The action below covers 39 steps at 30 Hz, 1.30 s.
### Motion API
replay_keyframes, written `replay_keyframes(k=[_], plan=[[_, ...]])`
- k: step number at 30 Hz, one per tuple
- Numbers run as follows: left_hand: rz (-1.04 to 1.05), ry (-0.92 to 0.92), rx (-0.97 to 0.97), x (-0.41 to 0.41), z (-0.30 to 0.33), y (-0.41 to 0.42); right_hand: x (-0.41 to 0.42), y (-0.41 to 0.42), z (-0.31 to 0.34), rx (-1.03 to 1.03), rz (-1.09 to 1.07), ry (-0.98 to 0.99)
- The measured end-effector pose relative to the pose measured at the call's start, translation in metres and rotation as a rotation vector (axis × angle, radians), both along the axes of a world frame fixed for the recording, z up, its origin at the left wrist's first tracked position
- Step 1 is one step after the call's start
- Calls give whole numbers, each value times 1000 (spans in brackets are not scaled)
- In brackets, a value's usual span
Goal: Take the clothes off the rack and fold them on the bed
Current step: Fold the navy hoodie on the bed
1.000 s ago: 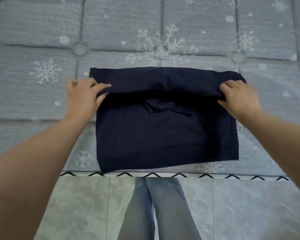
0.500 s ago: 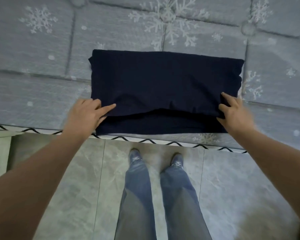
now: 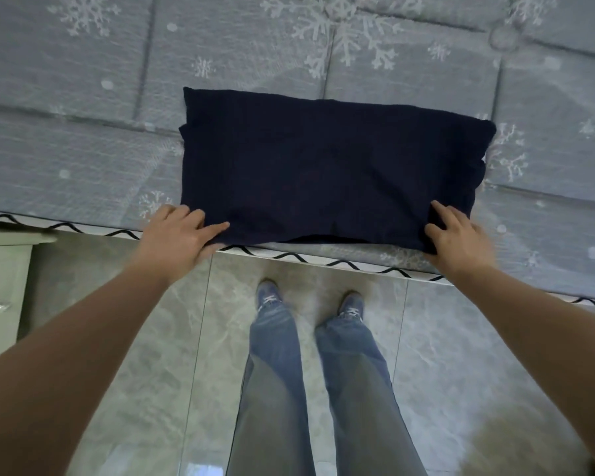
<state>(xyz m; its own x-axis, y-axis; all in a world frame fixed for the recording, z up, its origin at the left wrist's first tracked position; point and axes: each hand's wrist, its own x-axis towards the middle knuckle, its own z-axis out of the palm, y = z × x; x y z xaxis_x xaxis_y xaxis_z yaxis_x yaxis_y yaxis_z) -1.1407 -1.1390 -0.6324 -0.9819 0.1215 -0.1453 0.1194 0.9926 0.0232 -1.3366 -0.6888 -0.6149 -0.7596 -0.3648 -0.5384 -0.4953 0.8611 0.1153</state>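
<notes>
Folded navy garment [image 3: 330, 166] on bed [image 3: 83, 132], left hand [image 3: 179, 237] and right hand [image 3: 457, 238] pinching its near corners.

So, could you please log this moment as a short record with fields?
garment: dark navy folded cloth garment, lying flat in a rectangle
surface: grey snowflake-print mattress; garment at its near edge
left hand: gripping the near left corner
right hand: gripping the near right corner
floor: grey marbled tiles
</notes>
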Motion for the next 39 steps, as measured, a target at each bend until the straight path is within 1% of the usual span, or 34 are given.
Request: replay_keyframes(k=[1, 2, 4, 6, 7, 9, 11, 13, 17, 19, 20, 21, 23, 24, 26, 28, 29, 31, 33, 35, 36, 37, 38, 39], plan=[[53, -33, -4, -1, 0, 9, 4, -6, -3, 13, -34, 9], [109, -45, 12, -5, 2, 19, 10, -15, -4, -26, -102, 32], [198, 8, 70, -19, 8, 41, 25, -38, -3, -268, -218, 106], [276, 83, 142, -41, 9, 64, 39, -70, -2, -497, -168, 196], [297, 110, 174, -53, 8, 77, 43, -89, -2, -567, -120, 210], [299, 103, 197, -79, -2, 103, 46, -129, -7, -620, -37, 190], [284, 67, 170, -101, -19, 123, 43, -161, -26, -586, 53, 174], [309, 38, 136, -116, -33, 130, 35, -172, -46, -500, 118, 175], [324, 22, 91, -131, -69, 124, 10, -145, -84, -407, 74, 237], [337, 48, 100, -130, -74, 124, 7, -120, -89, -361, -9, 304], [378, 66, 108, -128, -75, 121, 6, -107, -90, -334, -87, 339], [450, 80, 124, -128, -77, 117, 3, -91, -90, -308, -189, 358], [668, 76, 156, -124, -78, 106, -4, -61, -87, -270, -417, 312], [743, 61, 159, -125, -78, 100, -8, -52, -84, -258, -481, 282], [787, 21, 140, -130, -77, 94, -15, -52, -79, -257, -524, 300], [783, 15, 124, -140, -72, 96, -20, -82, -72, -329, -487, 378], [758, 33, 113, -148, -69, 99, -23, -105, -68, -383, -429, 405], [658, 59, 102, -166, -63, 111, -26, -153, -65, -491, -229, 378], [571, 66, 110, -185, -61, 117, -30, -190, -67, -525, 0, 337], [609, 26, 147, -196, -66, 108, -46, -196, -77, -498, 110, 329], [664, -6, 179, -199, -70, 98, -57, -189, -81, -466, 120, 330], [706, -48, 202, -201, -73, 87, -68, -175, -84, -422, 86, 330], [731, -87, 213, -200, -76, 76, -80, -155, -86, -370, 7, 323], [747, -114, 214, -199, -77, 68, -92, -132, -86, -319, -119, 304]])
